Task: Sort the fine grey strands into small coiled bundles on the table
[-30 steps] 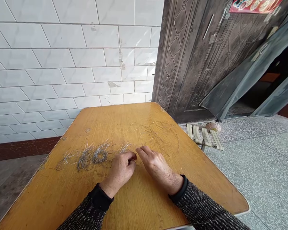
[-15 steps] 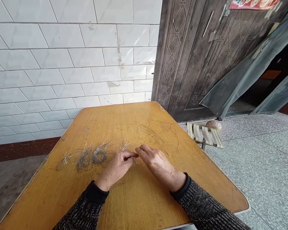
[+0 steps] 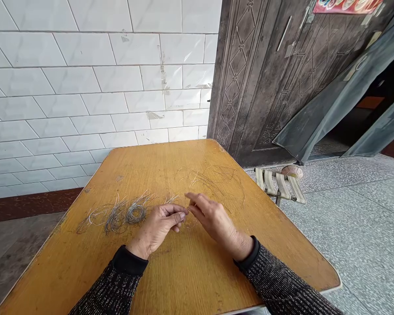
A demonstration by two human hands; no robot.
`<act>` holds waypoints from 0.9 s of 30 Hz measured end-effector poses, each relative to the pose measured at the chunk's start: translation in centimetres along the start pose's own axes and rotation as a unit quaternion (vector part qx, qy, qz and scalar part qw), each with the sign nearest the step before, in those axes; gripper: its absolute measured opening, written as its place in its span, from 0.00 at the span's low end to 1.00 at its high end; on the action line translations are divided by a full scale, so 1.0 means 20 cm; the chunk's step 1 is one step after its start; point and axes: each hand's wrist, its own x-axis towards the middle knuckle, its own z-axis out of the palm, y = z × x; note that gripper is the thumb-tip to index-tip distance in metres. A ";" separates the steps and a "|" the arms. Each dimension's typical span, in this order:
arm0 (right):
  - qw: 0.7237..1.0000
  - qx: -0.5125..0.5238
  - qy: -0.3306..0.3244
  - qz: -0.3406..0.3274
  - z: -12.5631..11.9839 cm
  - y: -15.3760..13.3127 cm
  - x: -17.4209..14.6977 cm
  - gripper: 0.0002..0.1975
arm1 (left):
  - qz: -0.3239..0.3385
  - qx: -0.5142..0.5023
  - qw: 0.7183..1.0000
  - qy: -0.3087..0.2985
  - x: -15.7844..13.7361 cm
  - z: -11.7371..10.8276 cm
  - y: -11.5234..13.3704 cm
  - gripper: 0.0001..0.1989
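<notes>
Over the middle of the wooden table [image 3: 184,280], my left hand [image 3: 159,227] pinches a thin wire [image 3: 191,226] between thumb and fingertips. A faint loop of it hangs below the fingers. Close by on the right, my right hand [image 3: 213,218] has its forefinger raised off the thumb. The thumb tip is beside the wire at the left fingertips; whether it touches is hard to see. Left of my hands lie small coils of grey wire [image 3: 136,213], tangled with looser loops [image 3: 98,216]. Beyond my right hand, fine brownish wires [image 3: 216,180] are spread loosely.
White wall tiles [image 3: 85,78] rise behind the table. A dark patterned door [image 3: 243,87] and a grey curtain [image 3: 315,122] are at the right. A strapped folding stool [image 3: 276,183] stands on the speckled floor beside the table's right edge.
My right hand's fingers have lifted and spread from the pinch near the left fingertips. My left hand has rolled slightly, showing its thumb and lower fingers more, and still pinches the wire.
</notes>
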 end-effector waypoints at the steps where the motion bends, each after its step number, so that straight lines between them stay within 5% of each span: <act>1: 0.997 0.057 0.024 0.038 0.01 0.01 0.01 0.14 | -0.002 -0.020 1.000 0.014 0.00 0.00 -0.01 0.11; 4: 0.957 0.241 0.046 0.154 0.01 0.03 0.02 0.13 | -0.002 -0.060 0.997 0.054 0.01 -0.01 -0.02 0.11; 8: 0.875 0.412 -0.026 0.253 0.00 0.02 0.04 0.14 | 0.016 -0.083 0.993 0.082 0.02 -0.02 -0.02 0.12; 12: 0.823 0.481 -0.092 0.287 0.01 -0.01 0.03 0.15 | 0.030 -0.084 0.993 0.081 0.01 -0.02 -0.01 0.12; 20: 0.733 0.594 -0.022 0.330 0.03 -0.02 0.03 0.13 | 0.037 -0.089 0.993 0.066 0.02 -0.01 -0.03 0.10; 24: 0.729 0.593 -0.028 0.340 0.02 -0.02 0.03 0.14 | 0.031 -0.070 0.996 0.053 0.02 -0.01 -0.03 0.11; 27: 0.767 0.551 -0.040 0.327 0.01 -0.02 0.04 0.15 | 0.048 -0.029 0.997 0.061 0.01 0.00 -0.03 0.11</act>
